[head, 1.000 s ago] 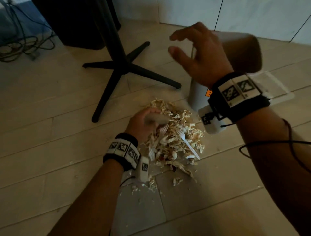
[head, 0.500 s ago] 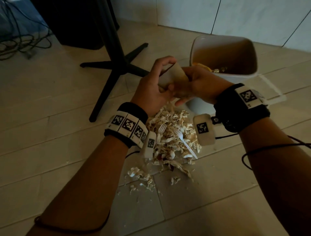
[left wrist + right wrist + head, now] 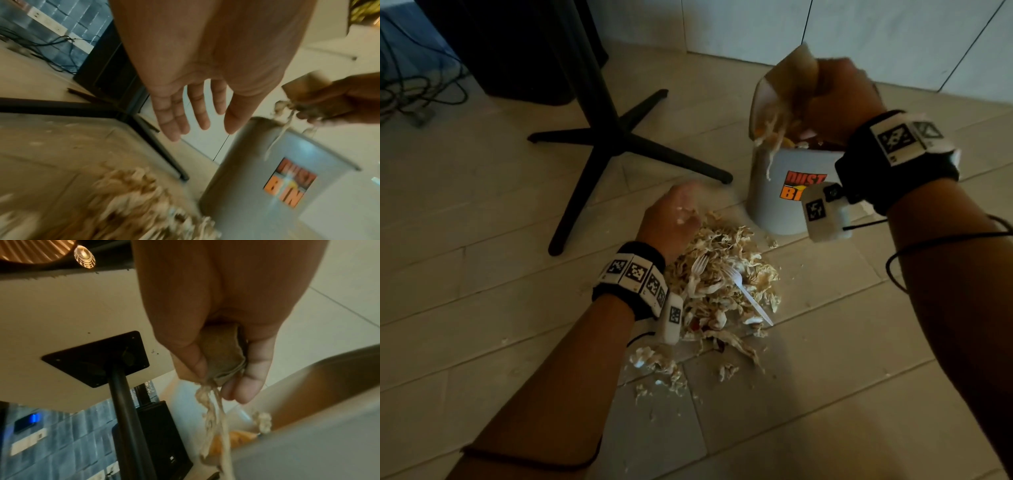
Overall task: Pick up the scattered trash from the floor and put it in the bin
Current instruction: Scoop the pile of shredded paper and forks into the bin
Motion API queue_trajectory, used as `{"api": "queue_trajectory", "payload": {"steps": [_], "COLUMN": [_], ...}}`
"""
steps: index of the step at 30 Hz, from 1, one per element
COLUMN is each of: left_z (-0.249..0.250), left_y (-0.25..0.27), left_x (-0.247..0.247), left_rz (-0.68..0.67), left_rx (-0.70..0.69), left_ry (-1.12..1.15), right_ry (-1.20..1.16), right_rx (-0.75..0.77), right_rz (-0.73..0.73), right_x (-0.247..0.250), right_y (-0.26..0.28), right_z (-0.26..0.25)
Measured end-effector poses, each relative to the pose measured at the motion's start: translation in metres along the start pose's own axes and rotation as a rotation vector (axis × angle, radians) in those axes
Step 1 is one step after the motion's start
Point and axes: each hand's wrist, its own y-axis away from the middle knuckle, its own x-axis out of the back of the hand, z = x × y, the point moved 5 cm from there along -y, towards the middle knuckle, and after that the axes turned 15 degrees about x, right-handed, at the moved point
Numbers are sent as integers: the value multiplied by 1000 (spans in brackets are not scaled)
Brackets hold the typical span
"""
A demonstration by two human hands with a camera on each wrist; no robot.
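Right hand (image 3: 839, 99) over bin (image 3: 784, 192), fingers curled round brown folded card (image 3: 222, 353); pale stringy shreds (image 3: 213, 415) trailing from it into bin mouth. Left hand (image 3: 197, 100) empty, fingers straight and spread, low above pile (image 3: 722, 277). Pile: papery curled shavings on plank floor (image 3: 482, 308), beside grey bin; two white plastic forks (image 3: 746, 294) on top.

Left hand (image 3: 671, 219) splayed, right hand (image 3: 839, 99) clenched.
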Motion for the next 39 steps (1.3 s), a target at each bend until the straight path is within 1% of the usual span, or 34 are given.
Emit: {"api": "queue_trajectory", "payload": {"steps": [2, 3, 5, 7, 8, 10, 13, 14, 16, 19, 23, 25, 28, 30, 32, 34, 36, 37, 39], "left_z": [-36, -54, -85, -107, -114, -118, -115, -115, -119, -122, -122, -116, -103, -92, -78, -61, -45, -38, -23], "left_y": [-6, -8, -11, -11, -10, -10, -11, -13, -15, -13, -13, -15, -14, -13, -9, -5, -2, -1, 2], "left_x": [-21, -32, -53, -68, -75, -85, -95, -98, -101, -99, -83, -69, -47, -33, -19, -6, 5, 9, 17], "left_rz": [-77, -125, -191, -243, -265, -315, -388, -392, -334, -239, -184, -130, -80, -37, 17, 65, 99, 113, 139], "left_rx": [116, 177, 287, 395, 423, 425, 399, 389, 350, 312, 339, 319, 296, 260, 220, 171, 130, 104, 36], "left_ry": [-126, -182, -299, -369, -397, -472, -549, -570, -618, -579, -489, -453, -364, -258, -141, -54, 17, 67, 148], "right_ry": [133, 189, 264, 232, 198, 160, 177, 185, 152, 123, 166, 173, 94, 6, -48, -132, -266, -325, -466], "right_rx": [-29, -45, -84, -141, -172, -218, -268, -279, -259, -169, 63, 166, 321, 375, 333, 205, 53, -6, -93], "right_rz": [87, 102, 71, 31, 22, 7, -94, -119, -116, -40, 91, 136, 207, 196, 95, -83, -248, -297, -328], "right_x": [12, 15, 18, 16, 15, 12, 3, 0, -4, -8, -18, -25, -43, -60, -84, -108, -131, -141, -154], "right_y": [-8, -10, -12, -11, -9, -6, -2, -1, -1, -3, 0, 7, 19, 26, 32, 40, 53, 58, 67], "right_z": [11, 18, 30, 44, 50, 62, 75, 78, 77, 65, 31, 8, -23, -33, -33, -24, -13, -8, -9]}}
